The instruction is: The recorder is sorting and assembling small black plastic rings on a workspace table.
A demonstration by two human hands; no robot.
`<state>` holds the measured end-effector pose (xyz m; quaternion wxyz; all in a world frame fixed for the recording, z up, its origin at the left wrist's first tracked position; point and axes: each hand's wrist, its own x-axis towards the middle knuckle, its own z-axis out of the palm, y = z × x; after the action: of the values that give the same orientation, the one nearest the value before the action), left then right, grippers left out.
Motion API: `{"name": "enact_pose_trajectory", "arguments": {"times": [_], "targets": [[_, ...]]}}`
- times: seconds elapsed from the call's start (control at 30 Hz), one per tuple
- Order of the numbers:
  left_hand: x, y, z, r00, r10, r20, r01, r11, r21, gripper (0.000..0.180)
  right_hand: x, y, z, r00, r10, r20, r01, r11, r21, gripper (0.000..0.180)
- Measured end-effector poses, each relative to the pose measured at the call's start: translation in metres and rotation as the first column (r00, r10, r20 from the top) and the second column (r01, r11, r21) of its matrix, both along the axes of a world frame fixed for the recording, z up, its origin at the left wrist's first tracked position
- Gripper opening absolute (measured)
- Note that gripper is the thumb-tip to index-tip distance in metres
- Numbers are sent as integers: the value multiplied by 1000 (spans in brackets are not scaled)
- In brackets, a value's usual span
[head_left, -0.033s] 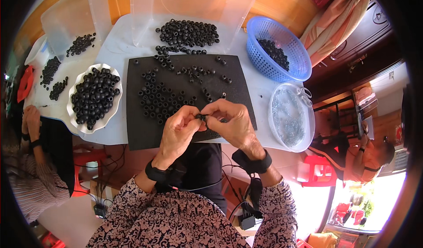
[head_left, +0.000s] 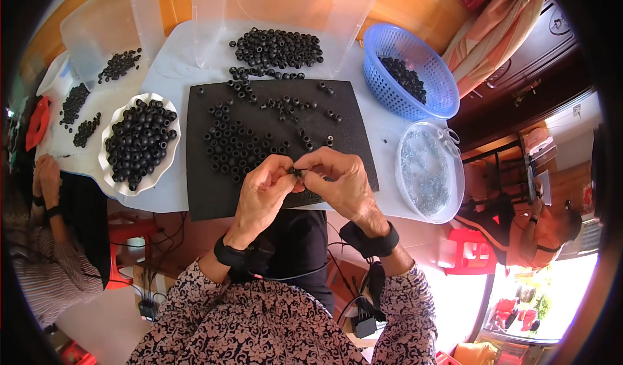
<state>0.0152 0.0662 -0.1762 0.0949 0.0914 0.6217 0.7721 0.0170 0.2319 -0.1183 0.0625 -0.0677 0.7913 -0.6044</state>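
Observation:
Above the near edge of a black mat (head_left: 214, 193), my left hand (head_left: 265, 186) and my right hand (head_left: 342, 178) meet with fingertips pinched. Between them sits a small black piece (head_left: 296, 172), apparently like the bead-like parts around it; the fingers cover most of it. On the mat beyond my left hand spreads a group of round black bead-like parts (head_left: 235, 146) with open holes. Smaller clusters of these parts (head_left: 285, 107) lie farther up the mat. One part (head_left: 329, 140) close to my right hand shows a pale centre.
To the left, a white scalloped dish (head_left: 170, 146) is heaped with black parts. A larger pile (head_left: 276, 48) lies beyond the mat before a clear plastic bin (head_left: 285, 1). At right stand a blue basket (head_left: 379, 86) and a clear oval tub (head_left: 455, 190). Other people sit left and right.

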Motion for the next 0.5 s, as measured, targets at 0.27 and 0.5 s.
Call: {"name": "enact_pose_trajectory", "arguments": {"times": [0.27, 0.5], "targets": [[1, 1, -2, 1000, -11, 27, 11, 1000, 20, 12, 3, 5, -14, 994, -88, -61, 86, 995, -41, 16], [1, 0, 3, 1000, -12, 22, 13, 1000, -27, 12, 6, -5, -21, 987, -125, -101, 119, 991, -66, 14]]}}
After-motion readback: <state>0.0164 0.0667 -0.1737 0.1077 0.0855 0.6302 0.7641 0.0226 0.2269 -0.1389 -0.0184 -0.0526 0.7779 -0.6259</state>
